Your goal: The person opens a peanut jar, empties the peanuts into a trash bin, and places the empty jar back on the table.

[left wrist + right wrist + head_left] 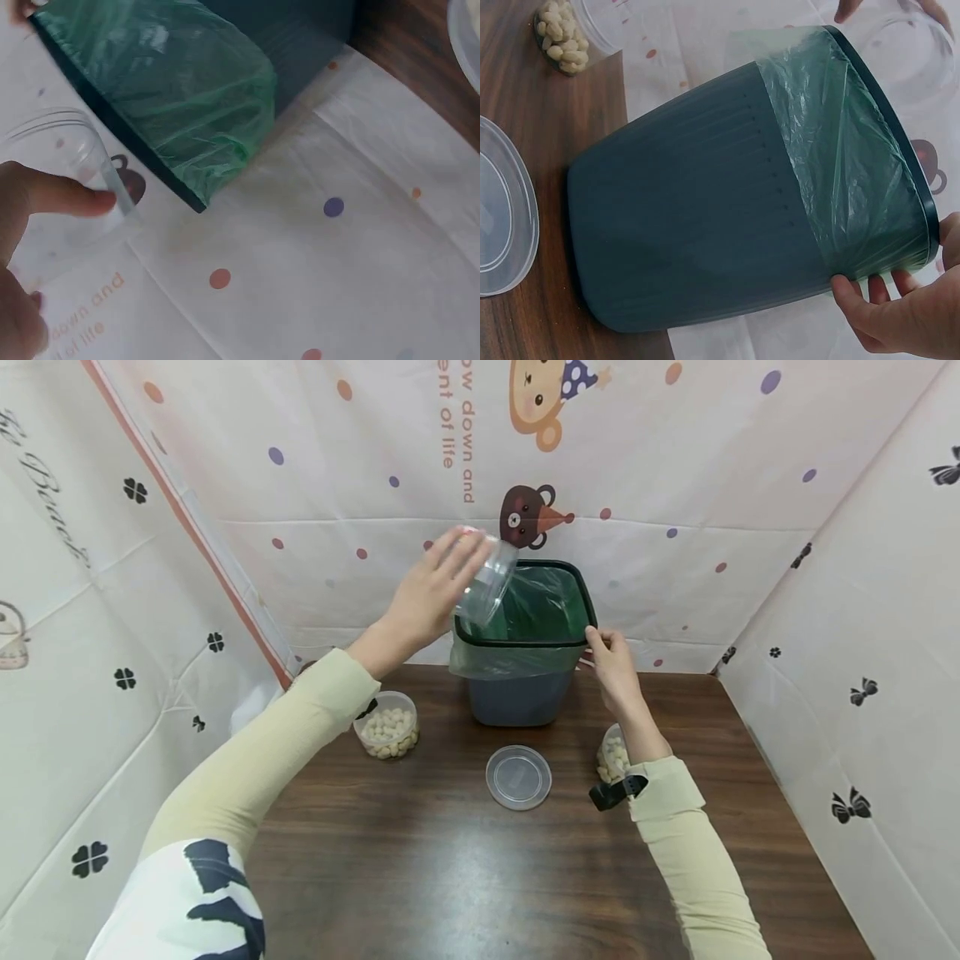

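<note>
Clear plastic jar (486, 583) gripped in the left hand (435, 589), fingers curled round its body, tipped mouth-down over the near-left corner of the bin (525, 693). Jar empty as far as could be told. Seen from the left wrist as a see-through cup (67, 180) with fingertips (94, 201) pressed against its wall, held above and just beside the bin's rim.

Dark grey bin stood at the back of the wooden table (450, 860), against the patterned cloth backdrop (675, 485). Lined with a green bag (540, 606) folded over the rim and hanging down the outside. Right hand (611, 660) set on the bin's right rim, fingers curled over the edge and pinching bag and rim together; confirmed from the right wrist, where fingertips (870, 289) lay against the bagged rim (855, 165).

Round clear lid (518, 777) lay flat on the table in front of the bin, apart from it. Open tub of pale nuts (387, 727) sat to the left, just under the left forearm. Second container of nuts (611, 756) stood to the right, partly hidden behind the right wrist, near the black strap (617, 792) on the cream sleeve.
</note>
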{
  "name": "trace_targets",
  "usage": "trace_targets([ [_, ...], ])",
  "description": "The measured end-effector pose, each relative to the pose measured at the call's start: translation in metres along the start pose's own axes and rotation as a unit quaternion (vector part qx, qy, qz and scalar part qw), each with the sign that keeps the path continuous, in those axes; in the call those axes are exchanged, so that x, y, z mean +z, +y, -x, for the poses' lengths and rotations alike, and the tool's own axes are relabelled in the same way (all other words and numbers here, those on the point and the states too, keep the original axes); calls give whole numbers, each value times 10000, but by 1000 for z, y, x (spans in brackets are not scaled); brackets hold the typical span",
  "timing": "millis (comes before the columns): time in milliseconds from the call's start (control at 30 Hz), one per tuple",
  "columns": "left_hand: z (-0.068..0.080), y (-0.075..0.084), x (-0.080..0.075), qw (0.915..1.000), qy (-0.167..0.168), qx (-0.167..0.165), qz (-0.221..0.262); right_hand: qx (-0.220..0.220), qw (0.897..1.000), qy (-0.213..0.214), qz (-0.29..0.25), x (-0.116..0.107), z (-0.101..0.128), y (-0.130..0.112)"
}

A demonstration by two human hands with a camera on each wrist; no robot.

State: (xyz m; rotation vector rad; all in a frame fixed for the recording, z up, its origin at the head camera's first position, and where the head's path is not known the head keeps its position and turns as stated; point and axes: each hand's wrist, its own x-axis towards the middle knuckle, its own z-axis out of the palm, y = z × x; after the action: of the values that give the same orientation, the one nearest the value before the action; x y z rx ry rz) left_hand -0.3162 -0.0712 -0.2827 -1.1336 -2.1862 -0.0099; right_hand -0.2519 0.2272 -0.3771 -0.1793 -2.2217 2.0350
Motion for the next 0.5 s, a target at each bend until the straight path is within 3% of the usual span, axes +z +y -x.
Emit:
trace_targets([
  [133,13,-3,-7,9933,285,-828,754,-55,10000,-16,-43,3,-1,-1],
  [267,27,2,-13,9793,129,-1411,1447,-159,9998,106,49,6,0,0],
  [400,39,8,-17,9666,127,-1710,1907,-281,9993,194,147,7,2,2],
  [500,47,10,-20,9572,467,-1793,2222,-452,9986,186,216,6,6,7],
])
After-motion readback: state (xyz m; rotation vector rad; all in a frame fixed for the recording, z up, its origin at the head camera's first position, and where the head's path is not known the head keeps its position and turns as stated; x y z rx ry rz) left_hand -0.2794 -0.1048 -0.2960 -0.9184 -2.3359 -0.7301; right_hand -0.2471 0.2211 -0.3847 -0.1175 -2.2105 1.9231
